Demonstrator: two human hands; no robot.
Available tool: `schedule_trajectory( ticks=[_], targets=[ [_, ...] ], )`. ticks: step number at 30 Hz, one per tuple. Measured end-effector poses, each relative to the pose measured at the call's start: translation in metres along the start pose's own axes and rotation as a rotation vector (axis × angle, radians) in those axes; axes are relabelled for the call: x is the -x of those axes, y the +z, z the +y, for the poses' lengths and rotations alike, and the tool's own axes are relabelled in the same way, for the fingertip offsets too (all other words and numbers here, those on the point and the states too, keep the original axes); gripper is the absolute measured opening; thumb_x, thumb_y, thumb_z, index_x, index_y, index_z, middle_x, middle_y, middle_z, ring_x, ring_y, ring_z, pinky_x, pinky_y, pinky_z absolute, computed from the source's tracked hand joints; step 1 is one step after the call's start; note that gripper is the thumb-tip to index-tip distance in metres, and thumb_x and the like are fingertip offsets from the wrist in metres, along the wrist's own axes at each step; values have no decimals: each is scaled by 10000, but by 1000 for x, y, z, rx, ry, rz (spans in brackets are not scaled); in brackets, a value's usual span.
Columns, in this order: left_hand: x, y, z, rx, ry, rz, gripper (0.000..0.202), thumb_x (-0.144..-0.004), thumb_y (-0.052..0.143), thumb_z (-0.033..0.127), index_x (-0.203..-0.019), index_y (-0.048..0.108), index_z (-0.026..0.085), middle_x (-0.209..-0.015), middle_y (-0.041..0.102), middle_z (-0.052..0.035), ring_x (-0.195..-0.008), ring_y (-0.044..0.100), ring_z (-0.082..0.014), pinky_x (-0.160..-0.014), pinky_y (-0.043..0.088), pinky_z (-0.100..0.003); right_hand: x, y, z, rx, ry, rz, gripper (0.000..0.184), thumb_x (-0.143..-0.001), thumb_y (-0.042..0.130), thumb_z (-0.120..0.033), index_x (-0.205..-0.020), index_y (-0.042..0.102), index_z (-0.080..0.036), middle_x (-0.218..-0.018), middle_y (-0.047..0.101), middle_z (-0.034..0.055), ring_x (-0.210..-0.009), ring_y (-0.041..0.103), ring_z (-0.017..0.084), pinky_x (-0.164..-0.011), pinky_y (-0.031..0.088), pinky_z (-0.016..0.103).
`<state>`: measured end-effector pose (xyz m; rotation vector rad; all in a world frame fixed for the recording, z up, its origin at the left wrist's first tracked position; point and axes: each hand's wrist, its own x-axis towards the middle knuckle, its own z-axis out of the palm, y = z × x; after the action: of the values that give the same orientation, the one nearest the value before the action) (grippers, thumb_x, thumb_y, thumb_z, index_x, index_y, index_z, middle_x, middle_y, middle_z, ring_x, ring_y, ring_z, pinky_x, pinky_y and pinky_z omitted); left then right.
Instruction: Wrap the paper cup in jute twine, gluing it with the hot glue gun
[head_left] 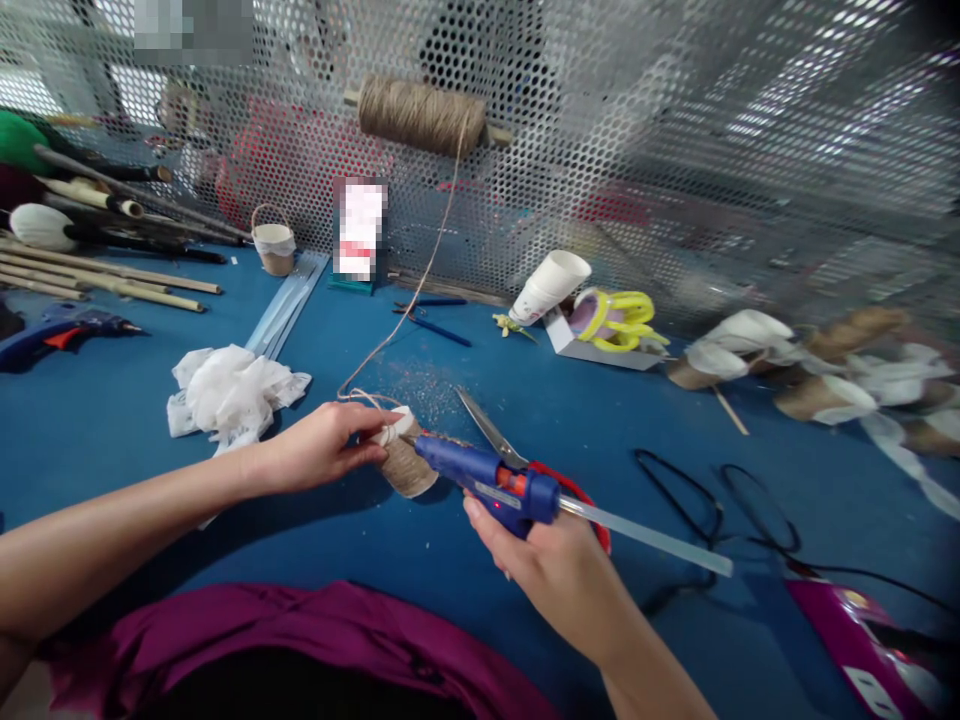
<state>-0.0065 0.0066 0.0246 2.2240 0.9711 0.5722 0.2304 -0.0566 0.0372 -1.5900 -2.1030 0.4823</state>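
My left hand [337,447] pinches the rim of a small paper cup [409,468] that lies tilted, its side wrapped in brown twine. My right hand [551,565] is wrapped round the grip of a blue hot glue gun [461,462]; a clear glue stick [652,535] sticks out of its back. The gun's nozzle meets the cup near the rim, beside my left fingers. From the cup, a strand of twine [420,285] runs up to a twine spool [421,112] on the mesh. Scissors [491,425] with red handles lie partly hidden behind the gun.
White lace [232,390] lies left of my hand. A second glue gun [67,335] and sticks [112,275] lie far left. Pliers [435,318], a small basket [274,245] and stacked cups [551,285] stand or lie behind. Black cable [705,500] and wrapped cups [821,400] are right.
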Motion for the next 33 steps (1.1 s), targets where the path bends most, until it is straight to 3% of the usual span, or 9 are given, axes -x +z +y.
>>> schedule_trajectory(
  ticks=[5,11,20,27,33],
  targets=[
    [1,1,-2,-14,20,22,372,-835,493,192,-1198,516,110,-730,622,-34,-640,544,-122,-612,450,-243,-1,1,-6,8,-38,-44,289,-833,450,-371,-672,626,-207,-432,525,-12,-404,501,144,-411,405,262],
    [1,0,-1,-20,21,16,349,-826,508,179,-1168,539,117,-804,649,-61,-674,562,-135,-622,445,-247,0,-3,-13,11,-103,-100,287,-833,454,-303,-630,634,-210,-439,527,-15,-407,502,133,-462,419,262],
    [0,0,0,-14,10,8,377,-814,516,153,-1188,521,104,-793,653,-54,-674,575,-133,-623,447,-242,-7,-6,-3,-93,25,0,294,-799,498,-334,-532,521,-214,-386,490,-37,-378,497,122,-407,404,249],
    [1,-1,-1,-10,41,16,368,-820,509,151,-1186,521,112,-811,661,-60,-695,588,-132,-639,462,-243,-14,-10,-6,-153,146,-50,270,-796,505,-324,-554,518,-205,-371,484,-49,-349,479,105,-384,396,232],
    [1,0,-1,-23,56,30,348,-819,511,168,-1159,542,100,-719,634,-38,-640,569,-124,-602,452,-230,-19,-4,0,-293,241,-120,229,-778,494,-354,-635,520,-177,-394,475,-50,-343,468,90,-357,392,203]
  ],
)
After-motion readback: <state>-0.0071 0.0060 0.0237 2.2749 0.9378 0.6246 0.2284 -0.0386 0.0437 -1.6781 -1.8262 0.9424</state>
